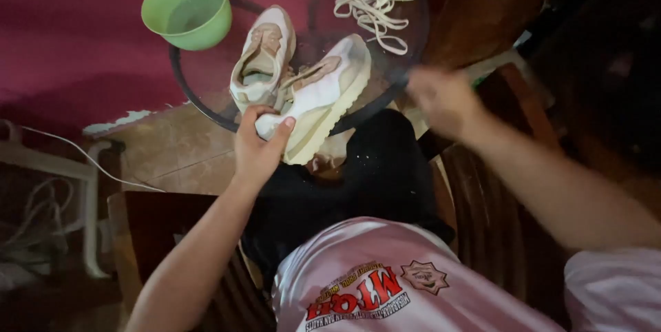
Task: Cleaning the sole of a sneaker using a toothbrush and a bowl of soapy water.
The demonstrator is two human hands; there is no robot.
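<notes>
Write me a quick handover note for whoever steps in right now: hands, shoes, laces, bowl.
Left hand: gripping the heel end of one pale shoe, tilted on its side at the near edge of the round glass table.
Right hand: blurred, at the table's right edge; cannot tell if it holds anything.
Second shoe: on the table, beside the first.
Laces: loose at the far side, out of both shoes.
Green bowl: far left, holding water.
Done: laces off. Left: cannot tell.
</notes>
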